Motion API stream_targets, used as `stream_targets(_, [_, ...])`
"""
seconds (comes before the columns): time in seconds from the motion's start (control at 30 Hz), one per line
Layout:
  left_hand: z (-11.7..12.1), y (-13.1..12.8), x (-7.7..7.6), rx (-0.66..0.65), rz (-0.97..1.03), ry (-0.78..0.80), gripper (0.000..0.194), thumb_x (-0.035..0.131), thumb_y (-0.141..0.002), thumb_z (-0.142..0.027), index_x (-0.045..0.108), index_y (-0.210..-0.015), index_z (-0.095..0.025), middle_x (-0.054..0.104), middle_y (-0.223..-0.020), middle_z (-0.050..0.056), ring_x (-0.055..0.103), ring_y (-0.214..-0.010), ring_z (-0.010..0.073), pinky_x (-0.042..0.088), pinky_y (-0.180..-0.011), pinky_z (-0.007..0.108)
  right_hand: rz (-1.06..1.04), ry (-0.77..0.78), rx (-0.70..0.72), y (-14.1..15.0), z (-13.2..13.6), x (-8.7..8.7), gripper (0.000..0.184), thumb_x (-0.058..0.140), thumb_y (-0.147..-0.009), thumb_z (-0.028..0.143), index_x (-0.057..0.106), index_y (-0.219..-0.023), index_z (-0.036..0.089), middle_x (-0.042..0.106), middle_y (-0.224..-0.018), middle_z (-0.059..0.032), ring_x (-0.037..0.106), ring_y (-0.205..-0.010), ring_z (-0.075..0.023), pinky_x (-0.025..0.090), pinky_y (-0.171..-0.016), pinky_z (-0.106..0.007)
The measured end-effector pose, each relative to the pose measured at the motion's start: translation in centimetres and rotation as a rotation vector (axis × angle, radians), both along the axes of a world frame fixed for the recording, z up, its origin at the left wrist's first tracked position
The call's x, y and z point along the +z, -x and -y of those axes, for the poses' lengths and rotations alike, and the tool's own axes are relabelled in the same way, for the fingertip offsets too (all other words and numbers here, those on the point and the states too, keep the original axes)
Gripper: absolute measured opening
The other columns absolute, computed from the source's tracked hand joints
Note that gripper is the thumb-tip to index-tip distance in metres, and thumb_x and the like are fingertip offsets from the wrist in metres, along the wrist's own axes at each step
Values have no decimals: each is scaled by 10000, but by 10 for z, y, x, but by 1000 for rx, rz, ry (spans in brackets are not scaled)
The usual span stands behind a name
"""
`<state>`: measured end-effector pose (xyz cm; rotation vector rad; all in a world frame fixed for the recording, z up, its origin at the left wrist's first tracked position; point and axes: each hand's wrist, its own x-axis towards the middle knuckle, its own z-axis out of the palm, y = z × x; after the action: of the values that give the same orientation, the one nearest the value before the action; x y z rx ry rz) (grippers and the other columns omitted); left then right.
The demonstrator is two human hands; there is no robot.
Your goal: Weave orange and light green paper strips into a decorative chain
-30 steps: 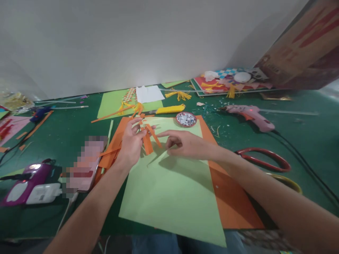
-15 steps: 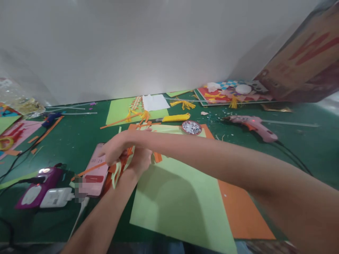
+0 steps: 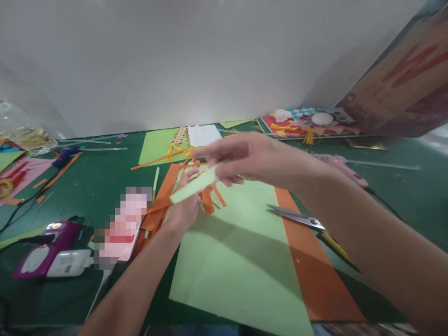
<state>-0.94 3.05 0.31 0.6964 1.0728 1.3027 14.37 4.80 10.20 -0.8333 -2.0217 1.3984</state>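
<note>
My right hand [image 3: 255, 158] is raised over the middle of the table, thumb and fingers closed on one end of a light green paper strip [image 3: 192, 186]. The strip slants down to the left, across my left hand [image 3: 184, 212]. That hand is low at the upper left of a light green paper sheet [image 3: 231, 247], its fingers around a cluster of crossed orange and green paper strips [image 3: 207, 200]. The green strip partly hides its fingers. More orange strips [image 3: 161, 203] lie beside it. Scissors [image 3: 297, 217] with yellow handles lie partly under my right forearm.
An orange sheet [image 3: 325, 280] lies under the green one. At left are a phone [image 3: 122, 233], a purple power bank [image 3: 52, 247] and a white charger [image 3: 70, 262] with cables. A pink glue gun [image 3: 338, 163] is behind my right arm. Craft pieces [image 3: 304, 122] lie along the wall.
My right hand has moved from beside the phone, up and to the right, now with the green strip. The scissors have come into view from under my arm. My left hand has hardly moved.
</note>
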Motion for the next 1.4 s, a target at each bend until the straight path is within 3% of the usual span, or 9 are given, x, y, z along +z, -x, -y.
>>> stream_targets(0.17, [-3, -3, 4, 38, 2, -1, 327, 529, -704, 31, 492, -950, -182, 637, -810, 2, 667, -705, 127, 482, -661, 239, -4, 275, -231, -35, 16, -64, 217, 681, -681, 242, 670, -876, 148, 575, -614, 14, 496, -534, -75, 367, -469, -203])
stream_targets(0.3, [-3, -5, 5, 68, -24, -38, 299, 514, -735, 22, 491, -945, -189, 644, -856, 5, 685, -822, 148, 485, -809, 286, 22, 367, -282, -29, 22, -86, 174, 670, -648, 250, 621, -779, 146, 552, -562, 34, 483, -495, -71, 361, -459, -201])
stream_targets(0.53, [-1, -5, 3, 82, -66, -117, 298, 532, -751, -26, 482, -982, -208, 649, -876, -10, 688, -857, 157, 458, -918, 343, 76, 308, -344, -16, 33, -85, 71, 594, -653, 219, 569, -703, 173, 577, -631, 28, 506, -513, -78, 401, -483, -212])
stream_targets(0.73, [-1, -5, 3, 65, -77, -100, 308, 537, -745, -25, 486, -987, -209, 647, -963, 8, 694, -839, 164, 484, -874, 346, 29, 275, -368, -16, 31, -93, 95, 596, -682, 255, 575, -725, 173, 582, -645, 22, 524, -533, -83, 438, -502, -212])
stream_targets(0.97, [-1, -6, 5, 41, -70, -67, 297, 520, -750, -5, 484, -966, -206, 651, -905, 2, 695, -858, 172, 509, -828, 321, -2, 229, -394, -18, 29, -95, 96, 611, -677, 245, 574, -723, 169, 576, -635, 24, 520, -547, -82, 438, -522, -212])
stream_targets(1.17, [-2, -6, 6, 54, -9, -53, 299, 513, -748, 14, 487, -958, -197, 657, -940, 22, 697, -855, 180, 502, -885, 372, 8, 253, -394, -20, 28, -93, 140, 619, -661, 266, 512, -678, 177, 528, -565, 48, 452, -466, -62, 367, -441, -201])
stream_targets(1.4, [-2, -6, 6, 57, -5, -38, 312, 493, -756, 35, 484, -969, -192, 642, -935, 21, 696, -867, 172, 494, -905, 360, -2, 177, -407, -21, 28, -98, 129, 612, -676, 274, 537, -706, 174, 549, -580, 33, 497, -504, -82, 379, -468, -215])
